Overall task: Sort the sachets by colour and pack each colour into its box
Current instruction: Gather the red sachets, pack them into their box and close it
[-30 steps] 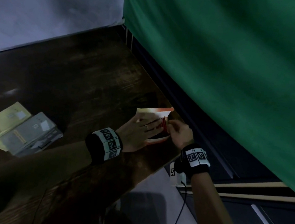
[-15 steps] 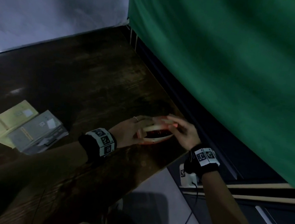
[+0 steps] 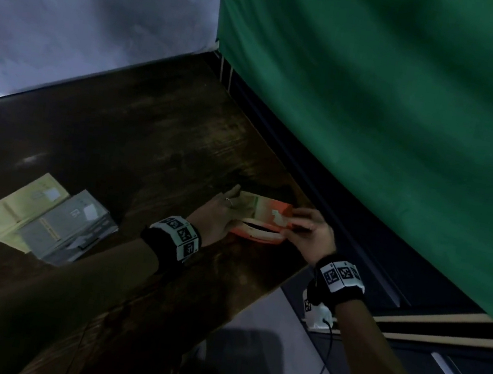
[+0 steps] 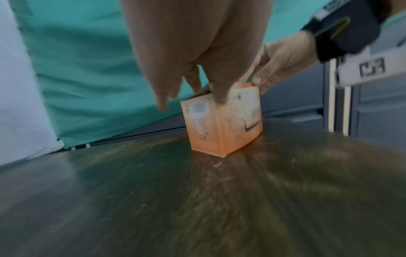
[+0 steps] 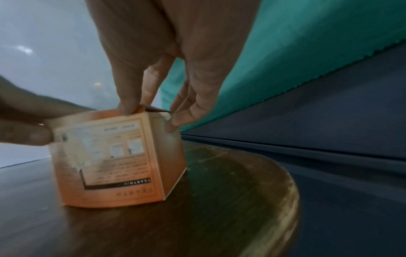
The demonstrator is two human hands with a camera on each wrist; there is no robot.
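Observation:
An orange box stands on the dark wooden table near its right edge, with its lid folded down. My left hand lies over the box's left end, fingers on top and thumb against the near face. In the left wrist view the left hand reaches down onto the orange box. My right hand pinches the right top corner. The right wrist view shows that right hand, thumb on the lid edge of the orange box and fingers on its end face. No sachets show.
A yellow box and a grey box lie flat side by side at the table's left. A green curtain hangs close on the right. The table's front edge runs just below the hands, with floor and a white device beyond.
One second ago the orange box's lid stood up with my right hand at its opening. The lid has since folded down, and both hands now hold the box's top.

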